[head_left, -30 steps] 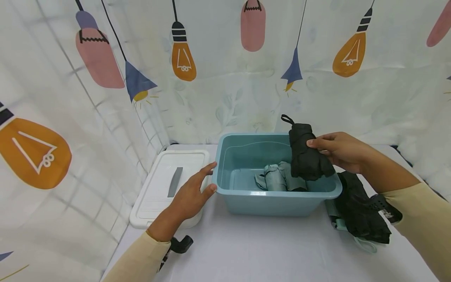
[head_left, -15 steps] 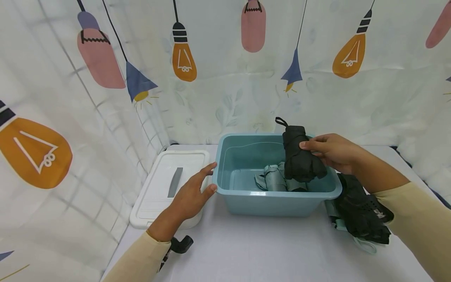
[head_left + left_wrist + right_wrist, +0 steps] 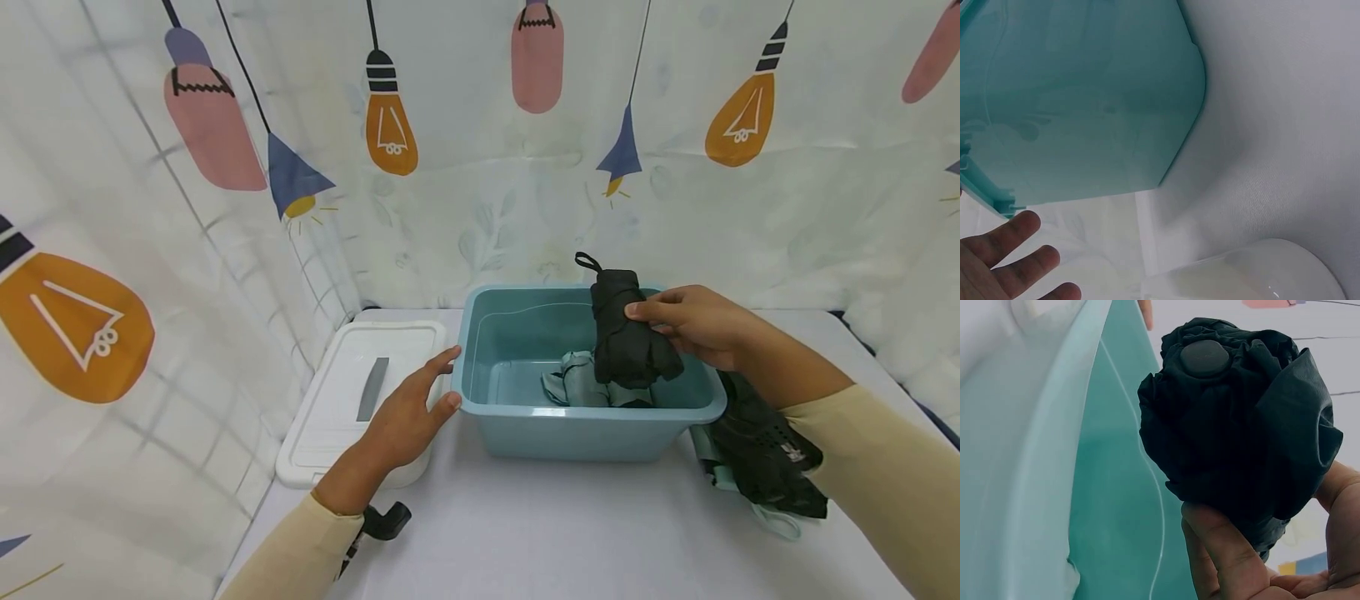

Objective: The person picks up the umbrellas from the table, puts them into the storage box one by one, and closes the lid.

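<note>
My right hand (image 3: 697, 327) grips a black folded umbrella (image 3: 632, 346) by its side, thumb across the front. A small loop strap stands up from its upper end. It hangs tilted above the right half of a light blue plastic tub (image 3: 566, 437). In the right wrist view the wide end of the umbrella (image 3: 1229, 431) faces the camera. Inside the tub lies a rolled grey-blue umbrella (image 3: 585, 382); the black one partly covers what is beside it. At the tub's left rim rests my left hand (image 3: 401, 421), fingers spread, fingertips touching the edge.
A white lid (image 3: 341, 400) with a grey handle lies left of the tub. Right of the tub, a black folded bundle (image 3: 765, 454) lies over a teal item with a cord loop (image 3: 780, 523). A patterned curtain (image 3: 480, 167) hangs behind the white table.
The right hand has carried the black umbrella leftward and slightly down, further over the tub. The left hand has stayed at the rim.
</note>
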A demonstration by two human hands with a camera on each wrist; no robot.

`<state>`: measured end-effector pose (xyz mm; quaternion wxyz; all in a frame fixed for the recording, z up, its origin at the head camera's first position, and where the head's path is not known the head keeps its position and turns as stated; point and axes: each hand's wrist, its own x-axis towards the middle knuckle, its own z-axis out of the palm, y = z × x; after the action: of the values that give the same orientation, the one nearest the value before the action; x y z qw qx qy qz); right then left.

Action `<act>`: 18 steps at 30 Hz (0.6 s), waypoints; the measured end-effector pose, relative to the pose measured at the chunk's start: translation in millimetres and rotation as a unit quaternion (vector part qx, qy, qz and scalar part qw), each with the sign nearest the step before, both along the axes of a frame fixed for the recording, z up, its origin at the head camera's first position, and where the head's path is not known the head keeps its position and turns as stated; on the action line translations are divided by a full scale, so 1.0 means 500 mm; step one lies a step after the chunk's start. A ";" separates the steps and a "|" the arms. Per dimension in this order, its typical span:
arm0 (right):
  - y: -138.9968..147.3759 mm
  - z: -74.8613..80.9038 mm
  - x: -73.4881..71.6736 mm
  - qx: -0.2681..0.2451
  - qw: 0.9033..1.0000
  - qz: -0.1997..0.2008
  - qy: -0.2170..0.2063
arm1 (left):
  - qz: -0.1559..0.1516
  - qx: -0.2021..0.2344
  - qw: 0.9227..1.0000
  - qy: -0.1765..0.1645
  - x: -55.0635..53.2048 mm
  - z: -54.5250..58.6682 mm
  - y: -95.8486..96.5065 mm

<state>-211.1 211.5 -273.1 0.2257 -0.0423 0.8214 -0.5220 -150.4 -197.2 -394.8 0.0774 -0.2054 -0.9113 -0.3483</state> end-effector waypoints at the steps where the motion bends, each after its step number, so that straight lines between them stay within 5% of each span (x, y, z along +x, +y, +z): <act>1: -0.003 0.000 0.000 -0.002 1.000 0.000 -0.001 | 0.000 0.000 1.000 0.001 0.000 -0.001 0.000; 18: -0.027 -0.011 -0.005 -0.008 1.000 0.012 -0.012 | 0.000 0.000 1.000 0.003 -0.003 -0.004 -0.001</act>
<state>-213.6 198.2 -278.7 0.2420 -0.0478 0.8139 -0.5261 -151.8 -197.7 -396.7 0.0802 -0.2065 -0.9112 -0.3474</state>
